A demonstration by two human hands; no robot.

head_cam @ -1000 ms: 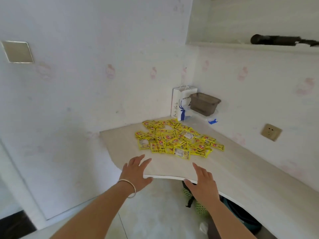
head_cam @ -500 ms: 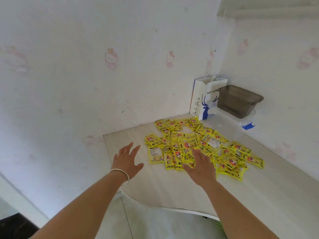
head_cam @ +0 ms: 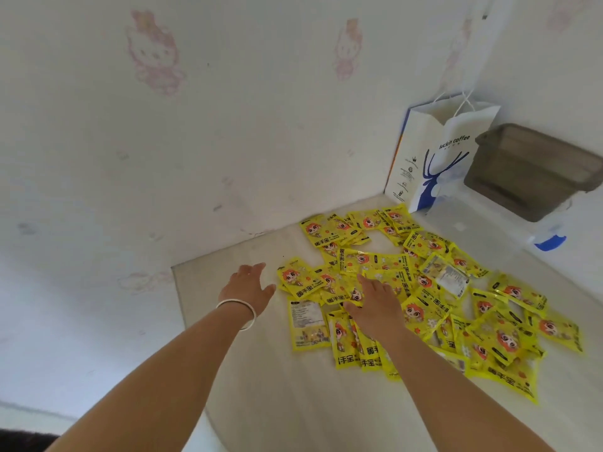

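Yellow foil packets (head_cam: 424, 288) lie in a loose, overlapping heap on the pale table (head_cam: 277, 402), spreading from the foot of the white paper bag (head_cam: 434, 158) out toward the person. The right hand (head_cam: 375, 305) is over the heap's edge well short of the bag, palm down. Its fingers (head_cam: 367, 283) are spread flat, point toward the bag and hold nothing; whether they touch the packets beneath I cannot tell. The left hand (head_cam: 249, 288), a pale bangle (head_cam: 239, 309) at its wrist, hovers over bare table just beside the heap, on the side away from the bag, fingers loose and empty. The heap's long axis runs from the bag diagonally rightward toward the person, so the right hand is plainly the nearer. The left would have to shift toward the bag's side to reach the closest packet.
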